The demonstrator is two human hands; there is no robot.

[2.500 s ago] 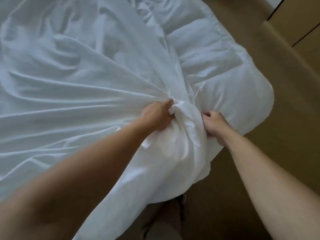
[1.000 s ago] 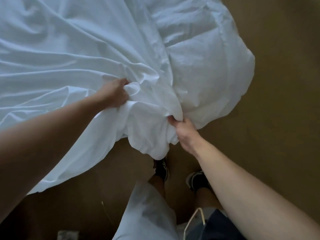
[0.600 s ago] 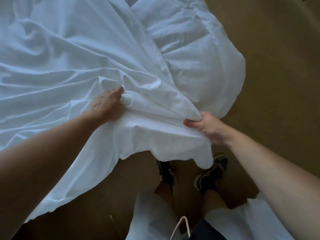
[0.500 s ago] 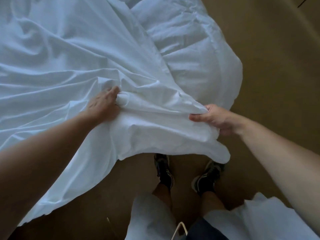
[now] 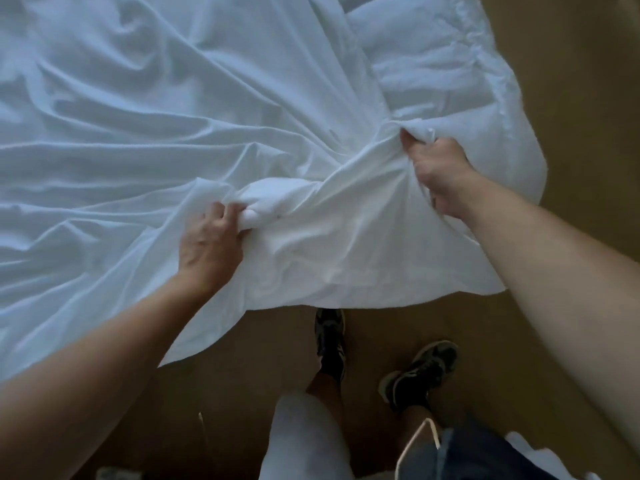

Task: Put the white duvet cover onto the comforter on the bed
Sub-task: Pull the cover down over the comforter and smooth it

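The white duvet cover [image 5: 156, 109] is being held by both hands. It is lying spread across the left and middle of the view, and its near edge is hanging over the brown floor [image 5: 575, 109]. Compared with half a second ago, the right hand [image 5: 438, 171] is being carried up and inward. The edge that was held low and out to the side is now being clenched in a fist right against the puffy comforter [image 5: 450, 74], and a tuft of cloth is sticking out above the knuckles. The left hand [image 5: 211, 244] is being kept at nearly the same spot, but its fingers [image 5: 225, 211], laid fairly flat before, are now being curled round a thick roll of the cover. The fabric between the two fists is being drawn taut, with creases running from one grip to the other.

The cover is therefore being judged as gathered and worked toward the comforter's corner, not merely lifted. Much of the comforter at the upper right is still lying bare, so the covering is being judged as far from finished.
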